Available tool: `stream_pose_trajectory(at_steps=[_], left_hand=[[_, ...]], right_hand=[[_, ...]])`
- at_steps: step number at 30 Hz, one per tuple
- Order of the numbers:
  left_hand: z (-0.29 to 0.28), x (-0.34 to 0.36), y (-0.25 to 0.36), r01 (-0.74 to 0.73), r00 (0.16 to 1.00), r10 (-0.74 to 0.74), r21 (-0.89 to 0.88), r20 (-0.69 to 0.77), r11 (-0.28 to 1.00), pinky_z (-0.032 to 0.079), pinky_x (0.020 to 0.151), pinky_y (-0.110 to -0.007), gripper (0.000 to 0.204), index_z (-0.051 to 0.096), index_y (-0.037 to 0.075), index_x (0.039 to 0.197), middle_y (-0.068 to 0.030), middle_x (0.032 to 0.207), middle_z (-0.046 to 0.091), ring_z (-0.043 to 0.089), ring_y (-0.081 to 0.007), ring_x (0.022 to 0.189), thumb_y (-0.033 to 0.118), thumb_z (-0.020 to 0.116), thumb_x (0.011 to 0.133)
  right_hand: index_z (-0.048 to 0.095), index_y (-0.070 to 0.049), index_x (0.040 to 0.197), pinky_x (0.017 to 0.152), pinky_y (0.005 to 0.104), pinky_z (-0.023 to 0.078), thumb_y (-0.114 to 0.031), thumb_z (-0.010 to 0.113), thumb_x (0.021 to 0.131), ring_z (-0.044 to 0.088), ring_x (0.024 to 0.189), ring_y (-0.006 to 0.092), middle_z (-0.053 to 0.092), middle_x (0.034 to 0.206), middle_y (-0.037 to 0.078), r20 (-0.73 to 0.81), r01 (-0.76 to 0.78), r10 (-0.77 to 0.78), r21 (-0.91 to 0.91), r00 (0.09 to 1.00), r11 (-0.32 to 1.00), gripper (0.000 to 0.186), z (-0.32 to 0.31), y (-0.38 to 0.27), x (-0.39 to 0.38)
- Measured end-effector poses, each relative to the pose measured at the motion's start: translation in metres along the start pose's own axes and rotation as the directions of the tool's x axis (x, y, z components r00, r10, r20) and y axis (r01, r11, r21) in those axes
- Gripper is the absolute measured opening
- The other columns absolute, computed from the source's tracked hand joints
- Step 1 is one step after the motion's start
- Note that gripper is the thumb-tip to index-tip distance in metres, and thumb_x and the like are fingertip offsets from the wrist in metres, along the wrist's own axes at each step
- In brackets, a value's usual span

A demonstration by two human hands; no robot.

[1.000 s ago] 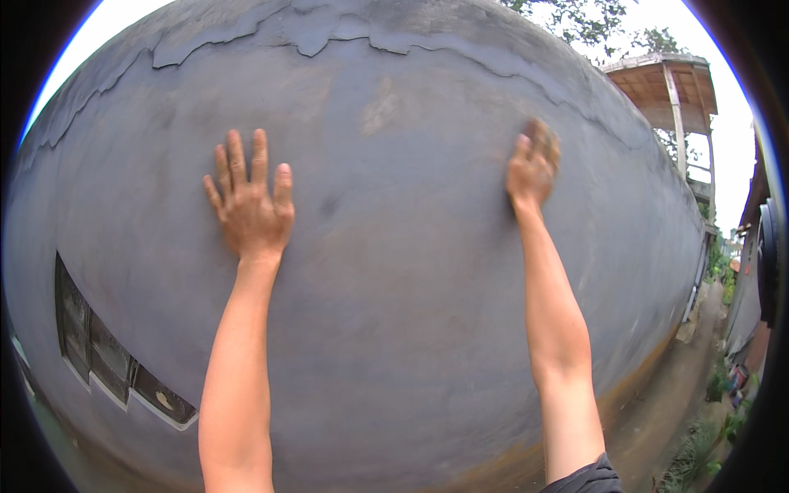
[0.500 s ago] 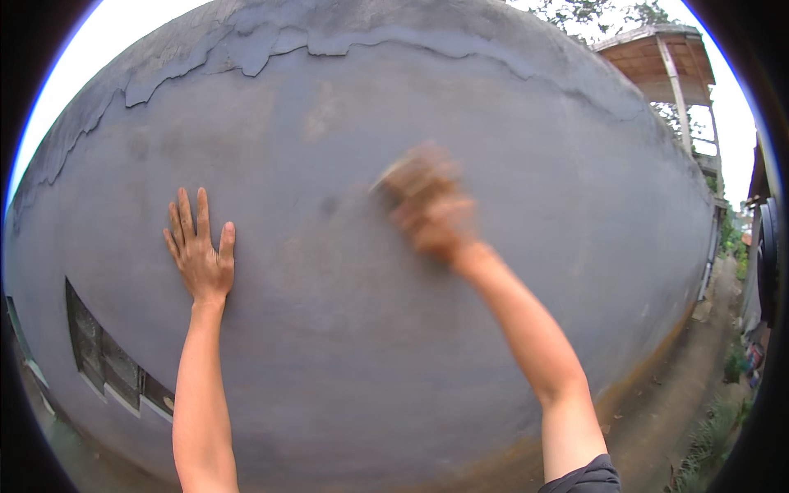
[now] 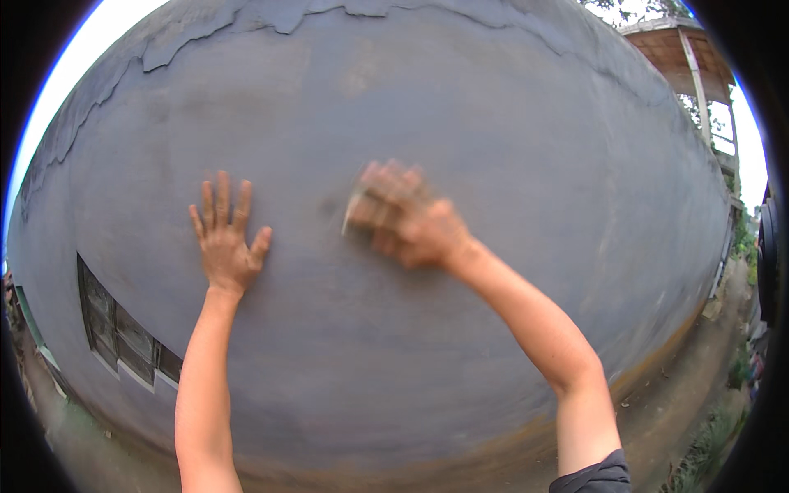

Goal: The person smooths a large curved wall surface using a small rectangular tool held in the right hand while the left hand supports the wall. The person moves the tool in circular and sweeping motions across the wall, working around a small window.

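Observation:
A grey plastered wall [image 3: 460,353] fills most of the head view. My left hand [image 3: 228,246] rests flat against it on the left, fingers spread, holding nothing. To the right, my right hand [image 3: 427,234] is curled around a brownish block with a pale edge [image 3: 353,209], which lies at the wall surface. Motion smears both the fingers and the block, so its exact kind cannot be made out. Close to the block's left side, a small dark spot [image 3: 329,205] marks the wall.
Ragged, layered plaster [image 3: 345,10] runs along the wall's upper part. A recessed window with dark panes [image 3: 123,329] sits low on the left. At the right, a dirt path [image 3: 657,403] with plants [image 3: 707,448] follows the wall's foot, and a roofed structure [image 3: 682,57] rises beyond.
My right hand has swept left and slightly down with the block, closer to the dark spot. My left hand sits a little farther right, its fingers wider apart. The whole view has shifted slightly.

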State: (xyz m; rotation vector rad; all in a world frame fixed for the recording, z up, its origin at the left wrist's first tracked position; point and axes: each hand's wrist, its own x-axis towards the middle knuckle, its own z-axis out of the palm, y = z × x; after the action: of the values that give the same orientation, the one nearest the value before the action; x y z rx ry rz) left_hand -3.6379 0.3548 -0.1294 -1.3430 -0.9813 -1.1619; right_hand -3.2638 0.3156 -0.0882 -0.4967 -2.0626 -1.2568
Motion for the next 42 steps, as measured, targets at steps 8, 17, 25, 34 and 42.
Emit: stream_pose_trajectory(at_steps=[8,17,25,34,42], left_hand=[[0.000,0.032,-0.072,0.002,1.000,-0.002,-0.063,-0.008,0.998,0.015,0.133,-0.061,0.078,0.035,0.042,0.168,0.0018,0.180,0.023,0.016,-0.0281,0.166,0.080,0.042,0.100],[0.005,0.046,-0.080,0.128,0.988,-0.133,-0.063,-0.076,0.990,0.019,0.132,-0.062,0.071,0.037,0.041,0.167,0.0019,0.179,0.026,0.020,-0.0283,0.165,0.071,0.046,0.103],[-0.003,0.047,-0.164,0.097,0.994,-0.100,-0.057,-0.047,0.994,0.022,0.131,-0.062,0.066,0.043,0.039,0.164,0.0029,0.176,0.032,0.029,-0.0271,0.162,0.066,0.045,0.104],[0.006,0.050,-0.162,0.221,0.966,-0.227,-0.063,-0.120,0.973,0.021,0.130,-0.066,0.069,0.041,0.040,0.165,0.0014,0.176,0.032,0.029,-0.0269,0.162,0.061,0.057,0.102],[-0.002,0.045,-0.187,0.219,0.969,-0.218,-0.003,-0.115,0.976,0.020,0.131,-0.064,0.069,0.040,0.039,0.166,0.0016,0.177,0.029,0.027,-0.0275,0.163,0.063,0.055,0.102]], right_hand=[[0.050,-0.023,0.162,0.130,0.0573,0.027,-0.036,0.061,0.105,0.028,0.161,0.0425,0.032,0.173,0.020,-0.108,-0.134,0.122,-0.118,0.987,0.984,0.059,0.052,-0.064,0.063],[0.055,-0.021,0.157,0.126,0.0556,0.033,-0.038,0.064,0.103,0.038,0.155,0.0440,0.043,0.167,0.016,-0.625,-0.744,0.484,-0.251,0.613,0.619,0.057,0.029,0.016,0.168],[0.059,-0.022,0.154,0.129,0.0527,0.027,-0.031,0.062,0.104,0.038,0.156,0.0394,0.050,0.165,0.011,-0.420,-0.323,0.205,-0.234,0.884,0.917,0.051,0.054,-0.025,0.212],[0.047,-0.015,0.161,0.132,0.0488,0.020,-0.048,0.040,0.109,0.035,0.158,0.0359,0.051,0.163,0.014,-0.687,-0.851,0.536,-0.248,0.491,0.463,0.062,0.023,0.075,0.211],[0.061,-0.031,0.149,0.121,0.0548,0.039,-0.036,0.060,0.104,0.050,0.146,0.0403,0.059,0.155,0.013,-0.488,-0.355,0.192,-0.265,0.851,0.897,0.045,0.056,-0.017,0.272]])
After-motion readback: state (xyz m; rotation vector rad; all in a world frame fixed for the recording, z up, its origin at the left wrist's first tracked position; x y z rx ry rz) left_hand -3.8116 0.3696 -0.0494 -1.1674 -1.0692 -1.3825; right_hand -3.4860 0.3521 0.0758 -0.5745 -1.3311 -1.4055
